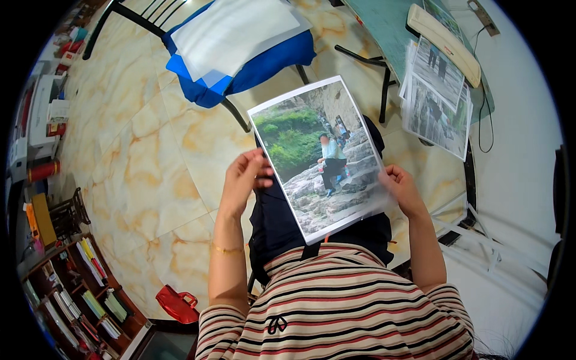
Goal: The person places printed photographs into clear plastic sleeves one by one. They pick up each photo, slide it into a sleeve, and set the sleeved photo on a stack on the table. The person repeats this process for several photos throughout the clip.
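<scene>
A large colour photo print (303, 141) with a white border lies tilted over my dark-trousered lap. It pictures a person sitting on grey rocks beside green bushes. A see-through film seems to stick out past its lower right edge, blurred there. My right hand (403, 189) pinches the print's right edge between thumb and fingers. Just beside the left edge is my left hand (243, 180), its fingers loosely bent and apart, with nothing seen in them. A thin bracelet circles the left wrist.
Ahead, a chair (234, 114) bears blue cloth and a stack of white sheets (234, 36). On the green table (375, 27) at the right are more photo prints (438, 114) and a cream machine (444, 45) with a cord. A bookshelf (90, 294) and red bag (177, 304) stand left.
</scene>
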Demonstrator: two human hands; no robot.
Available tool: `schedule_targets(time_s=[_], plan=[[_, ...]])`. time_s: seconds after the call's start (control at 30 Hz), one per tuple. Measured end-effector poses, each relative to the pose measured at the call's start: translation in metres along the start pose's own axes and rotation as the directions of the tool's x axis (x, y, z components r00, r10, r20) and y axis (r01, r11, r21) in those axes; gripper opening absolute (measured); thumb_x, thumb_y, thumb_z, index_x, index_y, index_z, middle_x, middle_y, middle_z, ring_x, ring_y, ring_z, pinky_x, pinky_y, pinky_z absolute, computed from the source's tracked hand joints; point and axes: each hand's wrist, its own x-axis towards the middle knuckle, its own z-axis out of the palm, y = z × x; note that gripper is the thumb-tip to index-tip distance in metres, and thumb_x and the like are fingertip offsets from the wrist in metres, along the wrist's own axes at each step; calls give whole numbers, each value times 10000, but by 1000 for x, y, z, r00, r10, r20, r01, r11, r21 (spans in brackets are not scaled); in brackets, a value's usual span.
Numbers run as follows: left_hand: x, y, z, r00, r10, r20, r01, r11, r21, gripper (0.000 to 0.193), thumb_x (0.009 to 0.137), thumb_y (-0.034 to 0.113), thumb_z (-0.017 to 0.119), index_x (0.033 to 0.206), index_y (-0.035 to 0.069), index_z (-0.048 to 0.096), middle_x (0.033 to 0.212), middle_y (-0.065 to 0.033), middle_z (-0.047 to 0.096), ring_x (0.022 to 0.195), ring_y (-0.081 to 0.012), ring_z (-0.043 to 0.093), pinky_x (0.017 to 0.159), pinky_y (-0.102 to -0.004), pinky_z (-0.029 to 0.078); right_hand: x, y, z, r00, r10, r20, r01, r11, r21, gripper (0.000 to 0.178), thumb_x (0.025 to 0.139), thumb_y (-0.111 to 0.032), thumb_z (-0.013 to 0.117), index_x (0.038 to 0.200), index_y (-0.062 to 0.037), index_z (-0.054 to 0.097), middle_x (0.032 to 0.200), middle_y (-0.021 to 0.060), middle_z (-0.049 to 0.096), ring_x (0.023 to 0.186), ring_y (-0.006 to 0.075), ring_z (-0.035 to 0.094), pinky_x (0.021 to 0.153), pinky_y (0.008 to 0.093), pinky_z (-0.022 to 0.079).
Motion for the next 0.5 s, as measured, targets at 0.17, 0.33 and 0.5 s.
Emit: schedule_targets(time_s=[0.17, 0.33, 0.5], plan=[[45, 17, 0, 995, 65, -79, -68, 997, -37, 227, 908, 218, 557, 1040, 34, 545, 894, -43, 610, 771, -122, 599, 661, -261, 522, 23, -3, 6, 997, -67, -28, 66, 997, -30, 139, 866, -189, 621, 872, -59, 571, 702, -87, 500, 619, -9, 405, 554, 156, 314], [55, 15, -7, 998, 30, -59, -34, 996, -77, 182, 909, 202, 552, 989, 38, 555, 881, -44, 618, 754, -125, 605, 647, -264, 530, 29, -5, 9, 993, -94, -66, 90, 994, -63, 174, 854, -206, 644, 795, -63, 564, 682, -90, 475, 625, -1, 390, 562, 163, 310], [54, 22, -5, 999, 13, -40, -18, 992, -125, 181, 901, 195, 551, 968, 28, 569, 851, -45, 623, 745, -125, 611, 625, -263, 539, 33, 0, 5, 993, -104, -58, 100, 992, -74, 206, 851, -215, 650, 752, -59, 558, 678, -81, 470, 628, 12, 383, 564, 175, 313]])
